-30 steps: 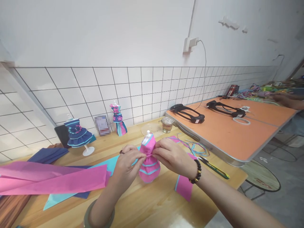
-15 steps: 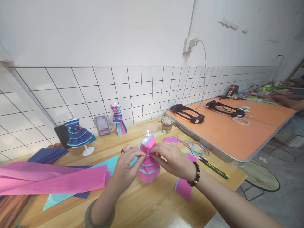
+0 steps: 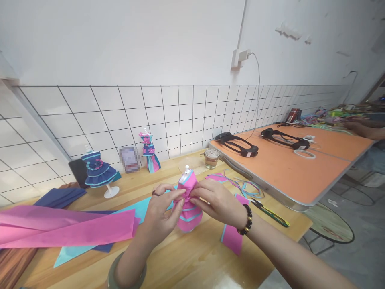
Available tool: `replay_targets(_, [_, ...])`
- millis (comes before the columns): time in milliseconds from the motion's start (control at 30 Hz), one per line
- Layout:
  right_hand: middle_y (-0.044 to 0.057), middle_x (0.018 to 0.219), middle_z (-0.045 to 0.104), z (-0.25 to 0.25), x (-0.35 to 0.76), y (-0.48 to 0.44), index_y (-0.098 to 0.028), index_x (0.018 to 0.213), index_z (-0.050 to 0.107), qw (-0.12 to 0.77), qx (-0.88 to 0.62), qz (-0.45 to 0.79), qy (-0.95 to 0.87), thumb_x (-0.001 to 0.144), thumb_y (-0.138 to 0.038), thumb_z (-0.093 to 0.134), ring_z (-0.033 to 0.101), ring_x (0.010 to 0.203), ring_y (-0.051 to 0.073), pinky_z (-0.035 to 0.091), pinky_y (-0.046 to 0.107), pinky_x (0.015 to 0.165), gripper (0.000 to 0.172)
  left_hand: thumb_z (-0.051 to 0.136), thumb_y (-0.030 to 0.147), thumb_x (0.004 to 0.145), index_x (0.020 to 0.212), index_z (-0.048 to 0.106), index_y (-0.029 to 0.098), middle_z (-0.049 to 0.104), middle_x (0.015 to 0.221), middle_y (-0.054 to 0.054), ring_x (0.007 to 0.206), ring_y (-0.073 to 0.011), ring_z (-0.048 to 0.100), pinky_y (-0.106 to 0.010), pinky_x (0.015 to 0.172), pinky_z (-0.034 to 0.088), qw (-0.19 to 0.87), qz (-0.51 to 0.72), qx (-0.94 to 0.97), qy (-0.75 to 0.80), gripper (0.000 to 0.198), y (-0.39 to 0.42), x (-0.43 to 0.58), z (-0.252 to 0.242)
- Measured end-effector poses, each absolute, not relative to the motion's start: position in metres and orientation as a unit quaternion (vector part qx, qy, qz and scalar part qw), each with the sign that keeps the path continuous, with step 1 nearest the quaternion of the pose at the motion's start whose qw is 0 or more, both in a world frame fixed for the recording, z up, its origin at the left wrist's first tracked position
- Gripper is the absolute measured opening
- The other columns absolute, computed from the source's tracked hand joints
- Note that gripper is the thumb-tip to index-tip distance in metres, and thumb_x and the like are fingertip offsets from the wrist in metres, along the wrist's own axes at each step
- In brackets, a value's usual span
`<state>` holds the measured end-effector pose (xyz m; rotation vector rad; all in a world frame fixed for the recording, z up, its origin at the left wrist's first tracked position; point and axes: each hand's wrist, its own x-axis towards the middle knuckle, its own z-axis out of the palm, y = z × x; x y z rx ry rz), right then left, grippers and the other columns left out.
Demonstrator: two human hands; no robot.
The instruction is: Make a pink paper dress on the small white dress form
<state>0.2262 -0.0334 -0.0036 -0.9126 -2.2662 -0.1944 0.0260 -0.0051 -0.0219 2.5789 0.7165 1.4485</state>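
Note:
A small white dress form (image 3: 187, 171) stands on the wooden table, wearing a pink doll dress (image 3: 190, 218) with light-blue stripes round its tiered skirt. At the waist, my left hand (image 3: 161, 210) pinches the pink cloth from the left side, thumb and forefinger close together. From the right, my right hand (image 3: 221, 204) presses its fingertips on the same waist, where the cloth is gathered. The exact fold between the fingertips is too small to make out. Pink fabric pieces with blue edging (image 3: 233, 239) lie beside and under my right wrist.
Pink cloth (image 3: 90, 230), light-blue cloth (image 3: 72, 253) and navy cloth (image 3: 60, 196) lie at left. Behind stand a navy-dressed form (image 3: 98, 170), another dressed form (image 3: 149, 150) and a glass (image 3: 211, 159). A utility knife (image 3: 272, 212) and cords (image 3: 246, 188) lie at right, near an orange table (image 3: 288, 172).
My left fingers have shifted slightly at the waist, with the thumb a little lower on the cloth. My right hand and the dress form have stayed almost in place.

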Motion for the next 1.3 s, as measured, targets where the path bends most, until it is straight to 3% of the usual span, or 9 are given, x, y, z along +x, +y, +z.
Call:
replay_targets(567, [0.004, 0.077, 0.060, -0.0073, 0.2262, -0.0372, -0.015, 0.085, 0.059, 0.268, -0.352, -0.236, -0.865, 0.093, -0.014, 0.043, 0.047, 0.065, 0.015, 0.032, 0.029, 0.060, 0.018, 0.057, 0.011, 0.081, 0.108, 0.056, 0.024, 0.068, 0.079, -0.001, 0.089, -0.0183, 0.056, -0.033, 0.078, 0.043, 0.024, 0.464, 0.855, 0.231, 0.030, -0.0042, 0.0267, -0.0218])
replay_targets(933, [0.007, 0.080, 0.062, -0.0050, 0.2231, -0.0377, -0.016, 0.087, 0.059, 0.296, -0.364, -0.209, -0.858, 0.091, -0.014, 0.043, 0.047, 0.065, 0.016, 0.034, 0.030, 0.059, 0.016, 0.056, 0.010, 0.081, 0.115, 0.053, 0.025, 0.067, 0.078, -0.001, 0.091, -0.0196, 0.055, -0.036, 0.080, 0.043, 0.072, 0.469, 0.848, 0.237, 0.037, -0.0038, 0.0251, -0.0244])
replay_targets(1133, [0.008, 0.083, 0.060, -0.0104, 0.2288, -0.0362, -0.015, 0.091, 0.057, 0.339, -0.375, -0.118, -0.855, 0.087, -0.012, 0.044, 0.051, 0.072, 0.018, 0.039, 0.030, 0.063, 0.014, 0.057, 0.011, 0.081, 0.114, 0.053, 0.025, 0.065, 0.082, -0.002, 0.093, -0.0195, 0.055, -0.036, 0.080, 0.044, 0.076, 0.458, 0.851, 0.245, 0.036, -0.0013, 0.0223, -0.0273])
replay_targets(1300, [0.006, 0.075, 0.055, -0.0125, 0.2296, -0.0368, -0.016, 0.085, 0.056, 0.351, -0.390, -0.062, -0.849, 0.087, -0.013, 0.043, 0.048, 0.067, 0.016, 0.037, 0.028, 0.060, 0.013, 0.057, 0.012, 0.081, 0.111, 0.053, 0.023, 0.061, 0.089, -0.005, 0.093, -0.0196, 0.055, -0.036, 0.079, 0.045, 0.090, 0.457, 0.845, 0.261, 0.032, -0.0006, 0.0224, -0.0277])
